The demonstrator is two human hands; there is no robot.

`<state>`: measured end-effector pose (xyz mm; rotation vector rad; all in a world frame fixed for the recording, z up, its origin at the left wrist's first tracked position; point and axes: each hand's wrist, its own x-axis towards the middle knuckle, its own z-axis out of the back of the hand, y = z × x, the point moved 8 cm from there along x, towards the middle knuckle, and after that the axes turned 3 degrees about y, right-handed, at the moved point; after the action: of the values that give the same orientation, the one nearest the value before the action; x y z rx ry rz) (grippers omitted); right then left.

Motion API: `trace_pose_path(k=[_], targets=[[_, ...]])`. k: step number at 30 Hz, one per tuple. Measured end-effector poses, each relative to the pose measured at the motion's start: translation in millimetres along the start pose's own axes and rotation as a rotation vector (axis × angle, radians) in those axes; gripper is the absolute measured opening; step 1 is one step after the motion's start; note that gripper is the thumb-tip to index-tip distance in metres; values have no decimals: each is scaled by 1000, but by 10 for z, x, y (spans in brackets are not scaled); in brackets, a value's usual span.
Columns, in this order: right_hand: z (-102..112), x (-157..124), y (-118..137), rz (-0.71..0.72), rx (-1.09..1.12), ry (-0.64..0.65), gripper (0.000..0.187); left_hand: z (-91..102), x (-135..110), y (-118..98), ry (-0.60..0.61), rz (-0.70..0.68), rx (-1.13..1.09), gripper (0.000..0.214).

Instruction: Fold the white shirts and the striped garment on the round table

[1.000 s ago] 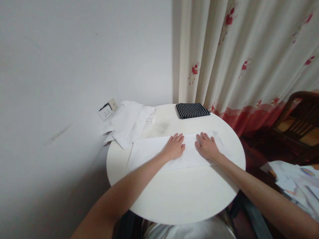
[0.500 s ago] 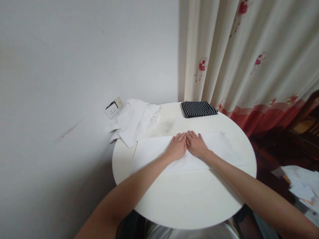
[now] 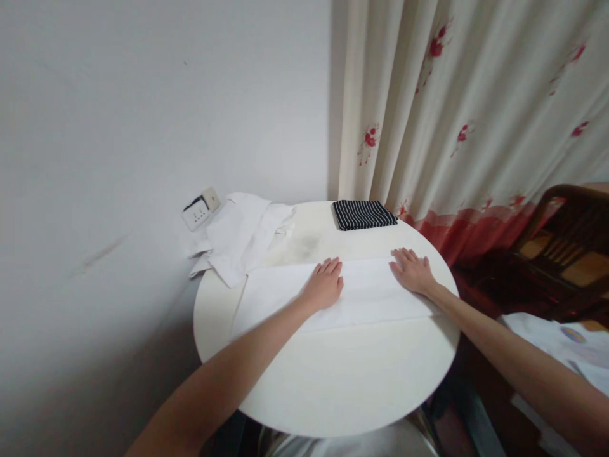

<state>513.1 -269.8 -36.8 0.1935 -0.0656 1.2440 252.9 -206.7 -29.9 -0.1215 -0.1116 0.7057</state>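
Observation:
A long folded white cloth (image 3: pixel 366 293) lies flat across the round white table (image 3: pixel 342 381). My left hand (image 3: pixel 324 283) rests flat on the middle of the cloth, fingers stretched out. My right hand (image 3: pixel 412 269) lies flat on the cloth's right end, fingers spread. Neither hand holds anything.
A crumpled white garment (image 3: pixel 242 233) hangs over the table's far left edge by a wall socket (image 3: pixel 200 209). A folded dark striped cloth (image 3: pixel 363 214) sits at the far edge near the flowered curtain (image 3: pixel 457 108). A dark wooden chair (image 3: pixel 566 247) stands to the right.
My right hand met the left at the cloth's middle, then slid right along the cloth to its end. My left hand stayed at the middle.

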Motion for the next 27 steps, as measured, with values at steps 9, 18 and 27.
trace_pose_path(k=[9,18,27], targets=[[145,-135,-469,-297,451,111,55,8,-3,-6,-32,-17,14,54],[80,-199,-428,-470,919,490,32,-1,-6,3,21,12,-23,59],[124,-231,-290,-292,1120,620,34,84,-59,-62,-43,-39,-26,58]])
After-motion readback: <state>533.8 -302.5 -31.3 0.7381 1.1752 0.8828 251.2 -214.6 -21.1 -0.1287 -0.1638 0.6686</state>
